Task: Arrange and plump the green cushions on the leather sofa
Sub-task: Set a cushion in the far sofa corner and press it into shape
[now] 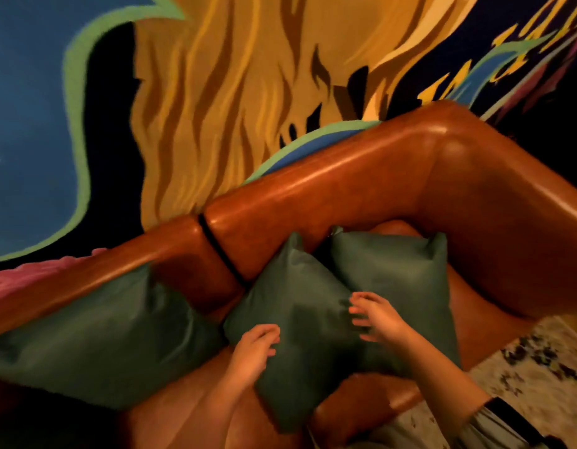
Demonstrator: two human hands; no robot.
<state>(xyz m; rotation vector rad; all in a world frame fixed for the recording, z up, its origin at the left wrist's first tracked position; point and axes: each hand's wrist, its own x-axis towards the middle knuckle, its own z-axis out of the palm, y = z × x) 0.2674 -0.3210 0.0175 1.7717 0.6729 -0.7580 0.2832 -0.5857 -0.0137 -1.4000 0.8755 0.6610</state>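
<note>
Three green cushions on brown leather sofa, all leaning against backrest. Middle cushion tilted on a corner, in front of the black seam between two back sections. Right cushion in sofa corner, its lower left edge overlapped by middle cushion. Left cushion lying flatter, just beside middle one, edges about touching.

Left hand at lower left edge of middle cushion, fingers curled loosely onto the fabric; clasp not firm, thumb side hidden. Right hand over the junction of middle and right cushions, fingers spread wide, nothing clasped; contact with fabric uncertain owing to blur.

Right forearm crossing lower part of right cushion, hiding its bottom edge. Grey striped sleeve with dark band at lower right.

Painted mural behind sofa: yellow-ochre flowing shapes, blue field with green outline, dark ground. Pink patch behind backrest at left. Pale speckled floor at right of sofa arm.
</note>
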